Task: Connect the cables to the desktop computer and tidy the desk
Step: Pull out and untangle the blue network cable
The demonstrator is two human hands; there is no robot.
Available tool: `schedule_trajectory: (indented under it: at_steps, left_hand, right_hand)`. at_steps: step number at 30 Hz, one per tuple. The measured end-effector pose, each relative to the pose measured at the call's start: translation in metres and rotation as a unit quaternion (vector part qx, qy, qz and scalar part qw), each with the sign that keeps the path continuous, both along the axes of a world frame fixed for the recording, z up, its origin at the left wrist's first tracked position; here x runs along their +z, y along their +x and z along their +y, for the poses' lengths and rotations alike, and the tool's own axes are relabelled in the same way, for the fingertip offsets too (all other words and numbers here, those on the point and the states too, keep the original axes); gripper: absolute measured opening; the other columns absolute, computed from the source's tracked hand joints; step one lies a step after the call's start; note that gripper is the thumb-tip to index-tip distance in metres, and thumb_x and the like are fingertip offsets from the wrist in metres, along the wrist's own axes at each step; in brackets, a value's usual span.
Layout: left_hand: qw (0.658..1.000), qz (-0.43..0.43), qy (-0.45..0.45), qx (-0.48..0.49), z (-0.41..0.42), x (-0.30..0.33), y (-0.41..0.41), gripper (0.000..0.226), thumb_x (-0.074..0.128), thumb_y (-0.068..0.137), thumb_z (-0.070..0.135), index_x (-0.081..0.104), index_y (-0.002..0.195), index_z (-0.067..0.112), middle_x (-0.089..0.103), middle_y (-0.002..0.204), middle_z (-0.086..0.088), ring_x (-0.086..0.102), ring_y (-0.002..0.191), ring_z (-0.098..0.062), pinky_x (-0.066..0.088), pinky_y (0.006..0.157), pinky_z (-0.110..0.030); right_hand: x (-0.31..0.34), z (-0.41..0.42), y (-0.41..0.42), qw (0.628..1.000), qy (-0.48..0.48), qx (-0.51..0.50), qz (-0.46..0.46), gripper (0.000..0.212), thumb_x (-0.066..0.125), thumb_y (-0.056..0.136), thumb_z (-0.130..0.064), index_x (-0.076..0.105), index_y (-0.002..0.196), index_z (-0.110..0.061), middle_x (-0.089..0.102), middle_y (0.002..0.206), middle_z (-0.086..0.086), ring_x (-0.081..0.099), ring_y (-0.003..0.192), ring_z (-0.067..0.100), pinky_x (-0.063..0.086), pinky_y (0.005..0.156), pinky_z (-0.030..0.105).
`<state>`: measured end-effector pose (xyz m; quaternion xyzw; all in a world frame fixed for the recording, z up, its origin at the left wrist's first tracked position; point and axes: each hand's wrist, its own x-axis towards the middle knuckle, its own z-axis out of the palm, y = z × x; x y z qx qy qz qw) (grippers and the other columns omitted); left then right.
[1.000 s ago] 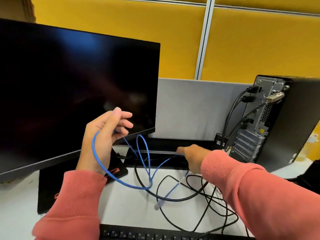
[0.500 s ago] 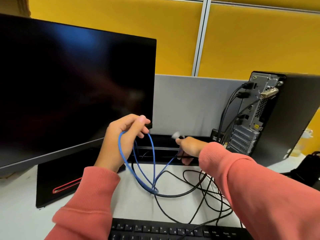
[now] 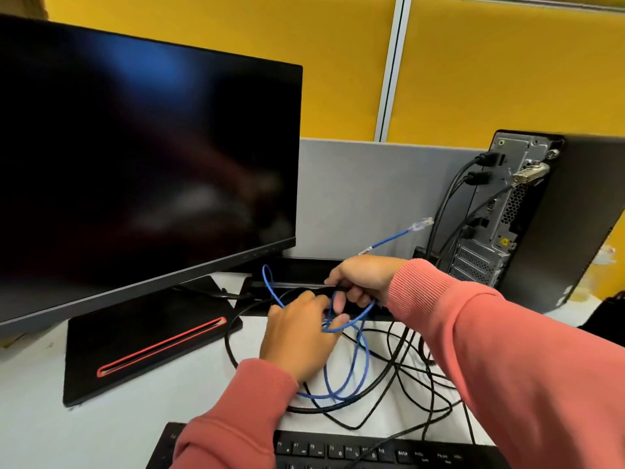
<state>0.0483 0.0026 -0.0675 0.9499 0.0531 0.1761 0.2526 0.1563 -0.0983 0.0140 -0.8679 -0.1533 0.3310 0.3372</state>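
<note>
Raised since, blue cable juts beyond right fingers.

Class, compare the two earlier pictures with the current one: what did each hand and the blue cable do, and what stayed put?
The right hand took hold of the blue cable near its end, so the clear plug rose off the desk and points toward the computer tower. The left hand came down from in front of the monitor to the loops, fingers in them. Monitor, tower, plugged black cables and keyboard stayed put.
</note>
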Motion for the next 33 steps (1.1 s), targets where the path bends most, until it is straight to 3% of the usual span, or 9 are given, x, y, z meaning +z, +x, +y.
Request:
schedule_trajectory:
  at_steps: [4,8,11,15,19,24,27,29,33]
  left_hand:
    - [0.998,0.001,-0.054,0.016,0.004,-0.002,0.003,0.032,0.05,0.102,0.044,0.049,0.077,0.025,0.057,0.073,0.008,0.054,0.081,-0.02,0.04,0.084,-0.039]
    - [0.994,0.095,0.051,0.006,0.026,0.012,-0.003,0.034,0.048,0.1,0.034,0.051,0.07,0.018,0.051,0.065,0.004,0.05,0.083,-0.028,0.034,0.088,-0.036]
    - [0.973,0.215,0.07,-0.037,0.044,0.018,-0.006,0.034,0.054,0.093,0.037,0.051,0.064,0.018,0.049,0.062,0.004,0.055,0.084,-0.025,0.036,0.082,-0.034]
    - [0.977,0.188,-0.035,-0.097,0.067,0.024,-0.011,0.032,0.051,0.067,0.047,0.044,0.056,0.017,0.037,0.052,0.005,0.036,0.058,-0.017,0.032,0.061,-0.032]
    - [0.959,0.091,-0.196,-0.186,0.07,0.046,-0.022,0.031,0.061,0.08,0.032,0.047,0.055,0.019,0.041,0.054,0.001,0.035,0.054,-0.01,0.033,0.057,-0.027]
    - [0.946,-0.141,-0.283,-0.076,0.062,0.061,-0.016,0.046,0.057,0.101,0.017,0.046,0.056,0.015,0.044,0.053,0.001,0.034,0.051,-0.01,0.03,0.052,-0.022]
    - [0.926,-0.184,-0.329,-0.038,0.058,0.063,-0.014,0.043,0.055,0.102,0.021,0.049,0.06,0.015,0.047,0.058,-0.003,0.036,0.052,-0.008,0.031,0.052,-0.02]
    - [0.894,-0.203,-0.397,-0.043,0.053,0.066,-0.016,0.04,0.054,0.101,0.016,0.05,0.062,0.013,0.049,0.059,-0.002,0.04,0.055,-0.01,0.033,0.056,-0.022]
    - [0.889,-0.173,-0.406,-0.126,0.049,0.08,-0.021,0.038,0.057,0.096,0.022,0.056,0.06,0.012,0.056,0.062,-0.007,0.043,0.067,-0.024,0.035,0.069,-0.038]
  right_hand:
    - [0.007,-0.008,0.0,0.996,-0.001,0.048,-0.074,0.032,0.059,0.097,-0.021,0.065,0.068,-0.009,0.056,0.047,-0.006,0.039,0.041,0.007,0.029,0.048,0.021]
    - [0.021,-0.012,0.016,0.973,0.007,0.01,-0.229,0.007,0.077,0.081,-0.012,0.07,0.082,-0.009,0.066,0.072,0.009,0.055,0.065,0.017,0.046,0.067,0.034]
    - [0.025,-0.013,0.022,0.955,0.02,-0.028,-0.294,0.015,0.072,0.088,-0.008,0.061,0.096,-0.015,0.063,0.076,0.002,0.056,0.067,0.015,0.044,0.066,0.026]
    - [0.013,-0.013,0.026,0.919,-0.036,-0.024,-0.392,0.012,0.062,0.094,-0.008,0.064,0.099,-0.019,0.063,0.099,0.007,0.059,0.088,0.025,0.042,0.075,0.026]
    - [-0.001,-0.016,0.021,0.871,-0.147,0.016,-0.468,0.031,0.053,0.092,-0.005,0.069,0.104,-0.028,0.068,0.107,0.01,0.066,0.097,0.036,0.054,0.077,0.036]
    - [-0.002,-0.017,0.008,0.905,-0.021,0.064,-0.42,0.049,0.052,0.095,-0.001,0.063,0.132,-0.032,0.045,0.11,-0.002,0.051,0.105,0.018,0.042,0.096,0.029]
    - [0.009,-0.023,-0.01,0.943,0.152,0.05,-0.292,0.042,0.048,0.095,0.0,0.072,0.119,-0.023,0.049,0.11,-0.007,0.051,0.102,0.003,0.033,0.097,0.02]
    - [0.01,-0.031,-0.022,0.947,0.154,0.088,-0.266,0.036,0.048,0.096,-0.002,0.073,0.115,-0.021,0.055,0.115,-0.007,0.052,0.103,-0.005,0.037,0.093,0.017]
    - [-0.003,-0.04,-0.033,0.948,0.17,0.08,-0.258,0.055,0.059,0.094,-0.004,0.049,0.138,-0.036,0.054,0.132,-0.001,0.06,0.109,0.018,0.05,0.094,0.03]
